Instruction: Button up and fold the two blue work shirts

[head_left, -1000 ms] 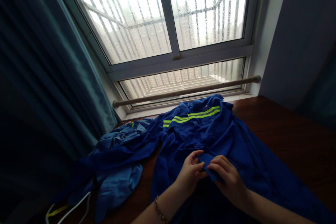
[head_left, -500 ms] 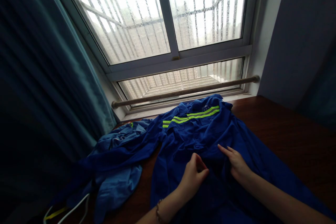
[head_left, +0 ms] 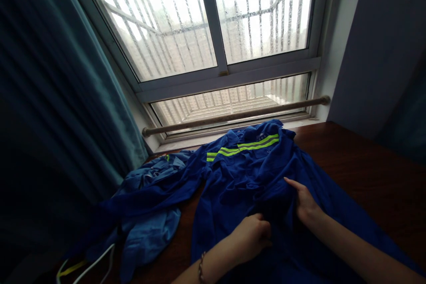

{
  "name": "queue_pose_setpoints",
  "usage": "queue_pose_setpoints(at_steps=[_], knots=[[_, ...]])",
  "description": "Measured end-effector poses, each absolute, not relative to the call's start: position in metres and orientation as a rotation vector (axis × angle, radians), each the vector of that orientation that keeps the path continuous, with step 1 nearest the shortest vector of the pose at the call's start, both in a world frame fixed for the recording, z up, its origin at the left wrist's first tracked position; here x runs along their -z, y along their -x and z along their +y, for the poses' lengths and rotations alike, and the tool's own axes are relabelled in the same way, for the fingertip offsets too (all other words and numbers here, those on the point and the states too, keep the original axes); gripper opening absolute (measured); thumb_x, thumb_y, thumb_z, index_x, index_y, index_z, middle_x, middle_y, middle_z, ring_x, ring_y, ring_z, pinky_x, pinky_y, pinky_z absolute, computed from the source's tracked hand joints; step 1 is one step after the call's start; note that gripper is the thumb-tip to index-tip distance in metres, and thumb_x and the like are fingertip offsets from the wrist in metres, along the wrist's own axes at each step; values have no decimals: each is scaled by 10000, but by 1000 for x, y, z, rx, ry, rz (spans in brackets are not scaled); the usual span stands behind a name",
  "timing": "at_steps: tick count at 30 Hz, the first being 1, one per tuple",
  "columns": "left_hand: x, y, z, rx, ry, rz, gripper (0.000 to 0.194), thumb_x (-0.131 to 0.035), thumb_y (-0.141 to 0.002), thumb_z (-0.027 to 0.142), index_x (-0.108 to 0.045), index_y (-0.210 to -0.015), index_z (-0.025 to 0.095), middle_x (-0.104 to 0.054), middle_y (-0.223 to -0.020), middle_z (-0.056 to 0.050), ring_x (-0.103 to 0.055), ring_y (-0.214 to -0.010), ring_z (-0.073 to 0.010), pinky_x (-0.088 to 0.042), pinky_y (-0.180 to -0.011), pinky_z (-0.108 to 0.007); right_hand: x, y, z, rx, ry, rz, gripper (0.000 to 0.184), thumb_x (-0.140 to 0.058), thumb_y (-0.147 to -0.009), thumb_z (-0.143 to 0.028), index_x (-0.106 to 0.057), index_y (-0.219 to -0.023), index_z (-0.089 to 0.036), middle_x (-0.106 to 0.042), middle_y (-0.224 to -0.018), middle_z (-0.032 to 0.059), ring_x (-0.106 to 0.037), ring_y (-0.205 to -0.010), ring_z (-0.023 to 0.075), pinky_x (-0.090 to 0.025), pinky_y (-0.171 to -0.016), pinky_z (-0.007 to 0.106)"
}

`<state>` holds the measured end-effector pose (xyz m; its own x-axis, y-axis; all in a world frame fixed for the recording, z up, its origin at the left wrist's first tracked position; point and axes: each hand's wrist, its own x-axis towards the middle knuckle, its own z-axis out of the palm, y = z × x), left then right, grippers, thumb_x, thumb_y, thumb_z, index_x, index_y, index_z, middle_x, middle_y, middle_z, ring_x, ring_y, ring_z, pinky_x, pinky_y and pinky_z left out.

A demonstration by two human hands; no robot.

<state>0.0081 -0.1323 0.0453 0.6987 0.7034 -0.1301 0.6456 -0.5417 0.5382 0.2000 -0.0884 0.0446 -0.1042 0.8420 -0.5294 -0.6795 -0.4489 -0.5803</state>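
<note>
A blue work jacket (head_left: 229, 186) with a yellow-green and grey reflective stripe across its chest lies spread out, collar toward the window. My left hand (head_left: 251, 237) is closed low over the front of the jacket, its curled fingers gripping dark cloth there; the exact edge it holds is hidden. To its right, my right hand (head_left: 306, 204) grips a fold of the same jacket, index finger stretched along the cloth and the other fingers partly out of sight. One sleeve (head_left: 159, 191) of the jacket reaches out to the left.
Lighter blue clothing (head_left: 149, 226) lies crumpled at the left, partly under the sleeve. White hangers (head_left: 95, 264) with a yellow piece lie at the lower left. The brown wooden surface (head_left: 336, 151) meets a window with a horizontal rail (head_left: 233, 116). A curtain (head_left: 109, 142) hangs at the left.
My left hand has moved down and slightly right, turning from a pinch into a tighter fist. My right hand has shifted a little to the right. The jacket's front folds have moved slightly.
</note>
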Motion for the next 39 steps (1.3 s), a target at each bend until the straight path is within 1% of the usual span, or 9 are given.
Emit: queue_pose_setpoints(at_steps=[8,14,17,20,23,27,31,35,39], knots=[[-46,-19,-146,102,-2633,1277,151,-509,-756,219,-534,-866,118,-593,-732,-114,-582,-604,-221,-415,-493,-285,-48,-199,-90,-1740,1019,-348,372,-577,-682,-386,-625,-961,-144,-674,-874,86,-615,-850,257,-482,-794,386],[-44,-13,-156,223,-2749,1155,97,-462,-768,161,-514,-842,123,-580,-671,-99,-564,-533,-186,-398,-465,-263,-45,-198,-90,-1732,1001,-280,328,-615,-671,-334,-629,-930,-134,-673,-878,86,-618,-843,247,-492,-782,361],[-49,-18,-156,134,-2811,1057,140,-521,-767,250,-505,-854,140,-574,-751,-80,-561,-623,-190,-396,-494,-257,-44,-198,-89,-1735,980,-272,306,-618,-670,-322,-634,-908,-129,-678,-852,82,-621,-832,244,-494,-775,355],[-55,-26,-154,-23,-2895,976,320,-595,-711,384,-491,-906,153,-545,-859,-76,-529,-763,-210,-407,-574,-267,-43,-198,-89,-1753,968,-295,297,-617,-670,-333,-642,-872,-117,-680,-819,89,-624,-814,249,-497,-761,358],[-56,-28,-153,-69,-2961,896,412,-578,-698,469,-480,-963,169,-514,-907,-80,-493,-811,-209,-394,-614,-271,-42,-198,-89,-1760,967,-306,289,-619,-665,-333,-644,-849,-111,-681,-801,91,-626,-806,248,-499,-751,357],[-55,-25,-154,-96,-3010,742,216,-460,-813,362,-491,-915,175,-507,-883,-68,-476,-798,-177,-378,-647,-262,-42,-198,-90,-1761,937,-300,264,-628,-662,-320,-644,-828,-116,-681,-790,86,-624,-804,241,-496,-747,348],[-51,-24,-152,-116,-2992,744,117,-397,-837,198,-500,-864,149,-530,-795,-59,-485,-706,-157,-366,-613,-254,-43,-198,-91,-1768,926,-276,237,-638,-660,-319,-637,-792,-122,-678,-765,80,-621,-788,235,-493,-726,339],[-49,-21,-146,-231,-2795,889,98,-438,-806,140,-536,-806,138,-558,-719,-52,-515,-658,-147,-372,-603,-240,-48,-196,-94,-1731,915,-372,242,-652,-653,-347,-617,-755,-131,-662,-720,63,-613,-719,219,-487,-657,317],[-64,-14,-138,-522,-2385,1063,132,-519,-779,185,-605,-879,177,-584,-842,-50,-540,-722,-135,-392,-630,-209,-60,-192,-104,-1541,939,-648,214,-670,-644,-337,-578,-735,-166,-610,-643,-1,-568,-595,164,-445,-556,262]])
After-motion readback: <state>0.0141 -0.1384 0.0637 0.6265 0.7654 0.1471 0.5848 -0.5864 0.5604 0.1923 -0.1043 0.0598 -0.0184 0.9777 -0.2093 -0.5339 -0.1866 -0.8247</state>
